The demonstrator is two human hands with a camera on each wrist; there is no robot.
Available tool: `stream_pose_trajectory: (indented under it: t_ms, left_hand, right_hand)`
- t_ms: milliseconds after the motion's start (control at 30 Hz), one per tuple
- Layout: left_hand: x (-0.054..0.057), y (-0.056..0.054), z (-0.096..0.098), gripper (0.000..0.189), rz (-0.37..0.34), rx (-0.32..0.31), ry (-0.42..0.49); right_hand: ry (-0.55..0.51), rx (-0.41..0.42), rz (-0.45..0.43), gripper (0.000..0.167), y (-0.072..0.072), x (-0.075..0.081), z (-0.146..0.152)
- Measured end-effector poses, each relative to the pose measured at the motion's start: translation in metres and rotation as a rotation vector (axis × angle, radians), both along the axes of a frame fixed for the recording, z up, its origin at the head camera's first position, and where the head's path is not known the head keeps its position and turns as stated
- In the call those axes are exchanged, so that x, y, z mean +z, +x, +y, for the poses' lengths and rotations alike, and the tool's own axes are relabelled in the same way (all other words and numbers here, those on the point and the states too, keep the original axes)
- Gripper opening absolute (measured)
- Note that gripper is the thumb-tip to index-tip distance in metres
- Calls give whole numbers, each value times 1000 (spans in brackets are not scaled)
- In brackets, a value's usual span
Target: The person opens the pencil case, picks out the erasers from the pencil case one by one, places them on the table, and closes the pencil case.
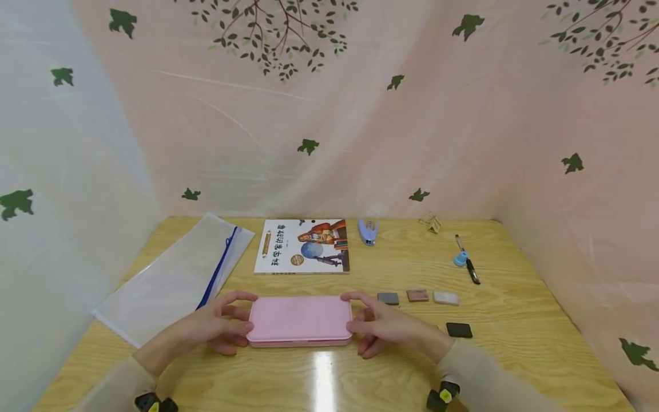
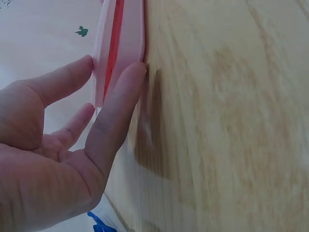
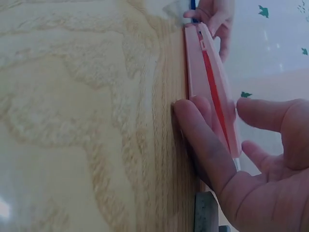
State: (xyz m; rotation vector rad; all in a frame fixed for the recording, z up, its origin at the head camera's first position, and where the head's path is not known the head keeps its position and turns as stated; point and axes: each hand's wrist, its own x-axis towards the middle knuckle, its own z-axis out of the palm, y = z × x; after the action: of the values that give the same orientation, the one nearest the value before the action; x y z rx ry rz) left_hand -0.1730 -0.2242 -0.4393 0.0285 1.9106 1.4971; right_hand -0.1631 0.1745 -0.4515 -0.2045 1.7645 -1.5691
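Note:
A pink pencil case (image 1: 301,318) lies lengthwise at the front middle of the table, between both hands. My left hand (image 1: 226,321) holds its left end, thumb on the near side and fingertips along the end and far corner. At the opposite end, my right hand (image 1: 374,324) grips the case in much the same way. The lid sits over the base, and a red strip (image 2: 114,53) shows along the seam in the left wrist view. In the right wrist view the near long side of the case (image 3: 200,72) and its small clasp are visible.
Behind the case lie a picture book (image 1: 302,246) and a blue stapler (image 1: 368,232). A clear zip folder (image 1: 175,274) is at left. To the right are several erasers, including a white one (image 1: 445,298), a black pen (image 1: 472,271), a blue cap-like piece (image 1: 460,259) and a binder clip (image 1: 433,224).

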Motion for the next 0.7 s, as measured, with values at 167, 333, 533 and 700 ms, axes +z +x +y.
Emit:
stream_pose_trajectory:
  t_ms: [167, 333, 533, 700]
  left_hand:
    - [-4, 3, 1, 74, 25, 15, 13]
    - [-7, 5, 0, 75, 23, 38, 19]
    - [-8, 6, 2, 75, 33, 59, 4]
    - [-1, 4, 3, 71, 117, -7, -87]
  right_hand:
    - [25, -11, 10, 67, 6, -2, -5]
    - [12, -5, -21, 67, 11, -2, -7]
    - [-26, -7, -14, 68, 13, -4, -9]
    - [10, -12, 1, 68, 10, -2, -8]
